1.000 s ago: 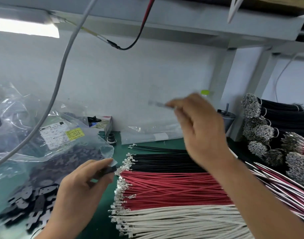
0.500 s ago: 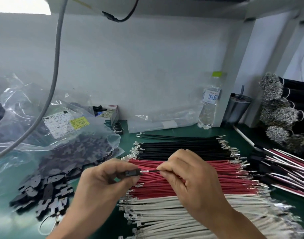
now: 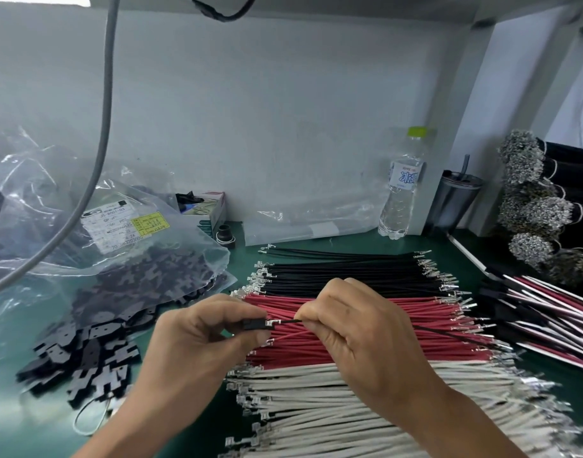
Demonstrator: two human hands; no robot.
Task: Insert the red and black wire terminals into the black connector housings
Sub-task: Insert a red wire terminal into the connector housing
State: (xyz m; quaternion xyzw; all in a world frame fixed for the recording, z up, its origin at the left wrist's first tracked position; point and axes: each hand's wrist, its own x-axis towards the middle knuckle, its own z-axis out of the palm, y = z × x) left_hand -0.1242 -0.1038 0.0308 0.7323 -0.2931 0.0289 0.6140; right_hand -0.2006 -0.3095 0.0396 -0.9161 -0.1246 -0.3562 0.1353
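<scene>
Green counter under rows of wires, left hand pinching a black connector housing, right hand pinching a black wire — its terminal at the housing's mouth — red wire just below.

The scene is evenly and fairly brightly lit, with a blown-out white patch at the upper left of the frame where a lamp sits. Soft, faint shadows lie under the hands. Glare streaks the plastic bag at left and the clear sheet against the back wall. Wide-angle distortion bends the grey cable and the shelf post at right. Lower corners look smeared and soft; the centre stays reasonably sharp.
</scene>
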